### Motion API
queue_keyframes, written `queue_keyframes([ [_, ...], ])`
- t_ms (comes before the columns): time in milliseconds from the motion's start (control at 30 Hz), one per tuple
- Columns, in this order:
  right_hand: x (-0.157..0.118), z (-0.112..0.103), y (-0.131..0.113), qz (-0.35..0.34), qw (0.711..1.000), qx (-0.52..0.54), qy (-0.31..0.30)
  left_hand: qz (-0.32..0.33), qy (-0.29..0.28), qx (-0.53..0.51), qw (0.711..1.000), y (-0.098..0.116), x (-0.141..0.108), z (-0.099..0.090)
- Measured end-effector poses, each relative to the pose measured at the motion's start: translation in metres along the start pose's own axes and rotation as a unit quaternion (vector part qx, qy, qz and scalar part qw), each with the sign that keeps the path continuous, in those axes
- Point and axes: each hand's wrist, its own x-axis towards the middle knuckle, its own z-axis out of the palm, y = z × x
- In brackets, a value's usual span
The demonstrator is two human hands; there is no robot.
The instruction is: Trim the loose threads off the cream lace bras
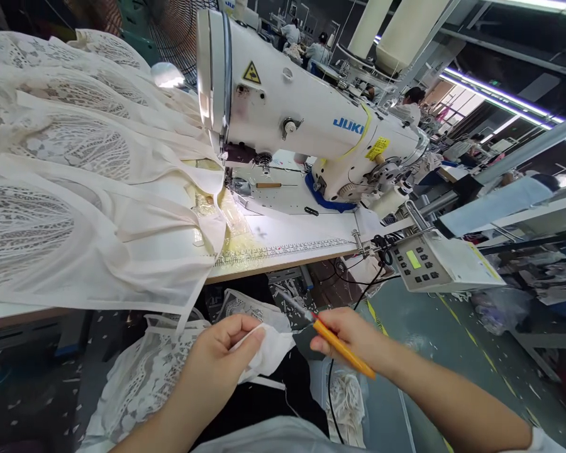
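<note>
My left hand [219, 355] pinches a piece of white fabric [270, 357] above my lap, thumb and fingers closed on its edge. My right hand [351, 333] grips orange-handled scissors [342, 349], whose metal blades point up and left, just above the fabric. White lace cloth [146, 377] hangs over my lap, below the left hand. Across the table lies a pile of white lace garments [99, 201], with thin straps running toward the needle area of the sewing machine [283, 88].
A ruler strip [283, 250] runs along the table's front edge. A wooden-handled awl [268, 185] lies under the machine arm. A control box [443, 261] juts out at right. A plastic bin [346, 396] of white scraps stands below, with a black cable [330, 396] hanging across it.
</note>
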Motion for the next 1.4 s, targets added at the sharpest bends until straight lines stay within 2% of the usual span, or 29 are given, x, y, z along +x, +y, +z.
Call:
queue_keyframes([
  [100,0.0,0.002,-0.005,-0.034,0.988,0.096,0.12,-0.009,0.019,-0.008,1.0,0.001,-0.001,0.001],
  [167,0.0,0.005,-0.013,-0.085,0.972,0.141,0.166,-0.012,0.032,-0.019,0.999,0.002,-0.002,0.002],
  [267,0.003,0.013,-0.026,-0.146,0.961,0.135,0.193,0.004,0.066,-0.027,0.997,0.005,-0.004,0.005],
  [467,0.012,0.03,-0.035,-0.182,0.952,0.086,0.232,0.056,0.076,0.003,0.995,0.006,-0.007,0.004],
  [600,0.012,0.033,-0.034,-0.242,0.922,0.1,0.286,0.037,0.055,-0.004,0.998,0.006,-0.008,0.0],
  [700,0.01,0.032,-0.037,-0.241,0.919,0.102,0.296,0.045,0.065,-0.002,0.997,0.009,-0.011,-0.001],
  [833,0.011,0.033,-0.047,-0.219,0.931,0.105,0.273,0.075,0.06,0.025,0.995,0.009,-0.012,-0.001],
  [967,0.017,0.037,-0.051,-0.21,0.942,0.092,0.243,0.141,0.052,0.086,0.985,0.001,-0.007,-0.007],
  [1033,0.02,0.034,-0.05,-0.209,0.942,0.077,0.25,0.216,0.082,0.146,0.962,-0.008,-0.003,-0.014],
  [1067,0.021,0.031,-0.05,-0.208,0.939,0.07,0.265,0.276,0.115,0.194,0.934,-0.014,-0.002,-0.018],
  [1100,0.021,0.026,-0.05,-0.208,0.933,0.065,0.286,0.343,0.151,0.253,0.892,-0.021,-0.002,-0.022],
  [1167,0.021,0.014,-0.053,-0.209,0.916,0.07,0.334,0.45,0.196,0.38,0.784,-0.037,-0.003,-0.028],
  [1200,0.02,0.008,-0.056,-0.211,0.906,0.087,0.356,0.478,0.202,0.436,0.735,-0.046,-0.004,-0.031],
  [1233,0.018,0.002,-0.06,-0.217,0.896,0.114,0.371,0.488,0.206,0.48,0.699,-0.055,-0.005,-0.035],
  [1267,0.016,-0.004,-0.065,-0.224,0.886,0.146,0.379,0.481,0.213,0.515,0.677,-0.064,-0.006,-0.04],
  [1333,0.011,-0.013,-0.076,-0.249,0.869,0.206,0.375,0.443,0.23,0.564,0.658,-0.077,-0.009,-0.056],
  [1400,0.006,-0.018,-0.087,-0.285,0.857,0.246,0.352,0.389,0.233,0.579,0.677,-0.082,-0.017,-0.083],
])
